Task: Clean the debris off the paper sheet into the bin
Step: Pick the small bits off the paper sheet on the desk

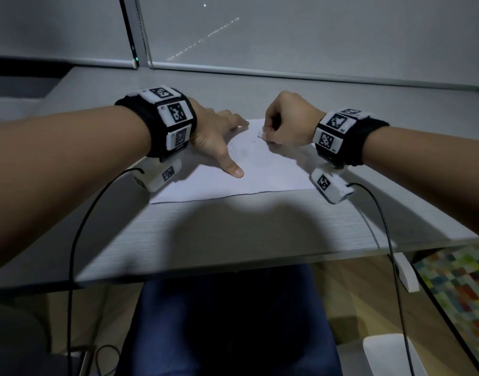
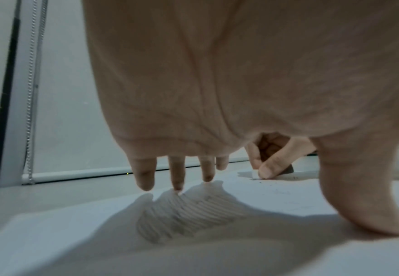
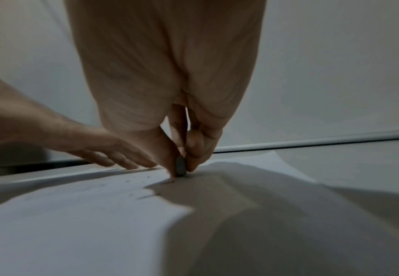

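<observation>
Paper sheet [image 1: 260, 175] lies flat at centre frame on the desk [image 1: 232, 234], dark debris [image 3: 168, 182] scattered near its upper right. Left hand [image 1: 219, 137] spread flat, pressing the sheet; right hand [image 1: 284, 120] pinches a small eraser [image 1: 261, 133] against it. Judgement: sheet thin, limp, easily creased — lift by opposite edges, slightly cupped, or the light crumbs slide off.

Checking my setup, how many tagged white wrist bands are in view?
2: one white tagged wrist band above the left hand, one behind the right hand.

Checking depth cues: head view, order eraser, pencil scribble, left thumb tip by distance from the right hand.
1. eraser: pinched in the right hand, on the paper sheet.
2. pencil scribble: just left of it.
3. left thumb tip: farthest, toward the sheet's near edge.
</observation>
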A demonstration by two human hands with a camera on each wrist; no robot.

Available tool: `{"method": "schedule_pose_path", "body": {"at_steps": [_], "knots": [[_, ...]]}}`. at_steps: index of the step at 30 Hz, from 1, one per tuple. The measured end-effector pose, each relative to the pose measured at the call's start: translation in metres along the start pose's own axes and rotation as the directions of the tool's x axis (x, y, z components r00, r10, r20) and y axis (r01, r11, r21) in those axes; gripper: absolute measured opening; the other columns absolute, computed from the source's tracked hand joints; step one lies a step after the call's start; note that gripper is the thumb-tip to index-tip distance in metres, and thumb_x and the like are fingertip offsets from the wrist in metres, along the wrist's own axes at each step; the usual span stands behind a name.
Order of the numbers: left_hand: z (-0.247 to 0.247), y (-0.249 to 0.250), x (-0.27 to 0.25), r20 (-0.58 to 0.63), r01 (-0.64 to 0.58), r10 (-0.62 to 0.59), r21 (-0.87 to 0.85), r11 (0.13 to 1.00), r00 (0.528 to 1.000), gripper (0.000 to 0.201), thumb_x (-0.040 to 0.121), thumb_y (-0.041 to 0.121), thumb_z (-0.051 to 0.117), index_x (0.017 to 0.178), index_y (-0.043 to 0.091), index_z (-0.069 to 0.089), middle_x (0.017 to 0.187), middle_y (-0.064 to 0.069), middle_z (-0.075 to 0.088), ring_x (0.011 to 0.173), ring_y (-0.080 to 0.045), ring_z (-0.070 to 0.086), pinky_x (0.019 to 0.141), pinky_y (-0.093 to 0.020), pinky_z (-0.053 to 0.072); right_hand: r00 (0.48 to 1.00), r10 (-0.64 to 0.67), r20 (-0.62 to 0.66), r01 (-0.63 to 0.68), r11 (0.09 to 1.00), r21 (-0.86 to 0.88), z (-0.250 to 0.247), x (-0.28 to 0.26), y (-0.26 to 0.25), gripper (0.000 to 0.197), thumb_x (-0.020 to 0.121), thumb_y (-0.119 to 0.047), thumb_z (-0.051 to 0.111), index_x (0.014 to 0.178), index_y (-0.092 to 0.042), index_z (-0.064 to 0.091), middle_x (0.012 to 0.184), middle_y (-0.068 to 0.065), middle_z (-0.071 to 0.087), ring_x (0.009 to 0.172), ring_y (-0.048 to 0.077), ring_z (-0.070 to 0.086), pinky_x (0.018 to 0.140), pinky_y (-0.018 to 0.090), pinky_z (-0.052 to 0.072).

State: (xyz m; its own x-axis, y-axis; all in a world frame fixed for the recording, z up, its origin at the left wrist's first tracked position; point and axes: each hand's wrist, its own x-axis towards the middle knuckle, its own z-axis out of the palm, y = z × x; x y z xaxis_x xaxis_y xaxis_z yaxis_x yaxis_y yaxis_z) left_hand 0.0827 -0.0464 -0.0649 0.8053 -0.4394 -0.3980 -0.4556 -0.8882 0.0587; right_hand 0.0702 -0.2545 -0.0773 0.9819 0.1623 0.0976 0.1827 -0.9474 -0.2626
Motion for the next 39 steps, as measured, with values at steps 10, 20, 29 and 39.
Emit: {"method": "schedule_pose_path", "body": {"at_steps": [10,20,29,39], "knots": [[0.002,-0.012,-0.010,-0.045,-0.044,0.045,0.031,0.999,0.998,0.130,0.056,0.099,0.066,0.161,0.032,0.031,0.160,0.002,0.037,0.144,-0.031,0.044,0.116,-0.055,0.039,0.992,-0.126,0.005,0.125,0.988,0.090,0.002,-0.006,-0.025,0.018,0.082,-0.032,0.084,0.080,-0.015,0.082,0.071,0.000,0.075,0.061,0.011,0.062,0.063,0.024,0.053],[-0.001,-0.008,-0.001,0.015,0.018,-0.019,0.072,0.997,1.000,0.118,0.058,0.095,0.068,0.161,0.056,0.024,0.151,0.003,0.034,0.144,-0.036,0.038,0.110,-0.054,0.037,0.975,-0.214,0.064,0.216,0.976,-0.025,0.012,0.004,-0.038,0.011,0.084,-0.022,0.072,0.079,-0.013,0.076,0.072,0.001,0.073,0.070,0.022,0.069,0.071,0.035,0.061],[-0.001,-0.005,-0.003,0.035,0.059,-0.061,0.038,0.998,0.998,0.124,0.063,0.088,0.074,0.164,0.054,0.010,0.157,0.000,0.027,0.150,-0.038,0.029,0.115,-0.056,0.032,0.979,-0.189,0.075,0.189,0.982,0.003,0.008,0.011,-0.040,0.012,0.079,-0.021,0.074,0.078,-0.011,0.079,0.070,0.008,0.073,0.061,0.022,0.060,0.066,0.037,0.060],[0.000,-0.006,0.001,0.031,0.025,-0.026,0.048,0.999,0.999,0.111,0.067,0.087,0.071,0.160,0.055,0.022,0.150,-0.003,0.029,0.145,-0.037,0.031,0.112,-0.053,0.033,0.949,-0.292,0.120,0.284,0.956,0.080,0.010,-0.002,-0.047,0.009,0.080,-0.017,0.076,0.077,-0.010,0.079,0.063,0.003,0.070,0.052,0.009,0.052,0.057,0.023,0.048]]}}
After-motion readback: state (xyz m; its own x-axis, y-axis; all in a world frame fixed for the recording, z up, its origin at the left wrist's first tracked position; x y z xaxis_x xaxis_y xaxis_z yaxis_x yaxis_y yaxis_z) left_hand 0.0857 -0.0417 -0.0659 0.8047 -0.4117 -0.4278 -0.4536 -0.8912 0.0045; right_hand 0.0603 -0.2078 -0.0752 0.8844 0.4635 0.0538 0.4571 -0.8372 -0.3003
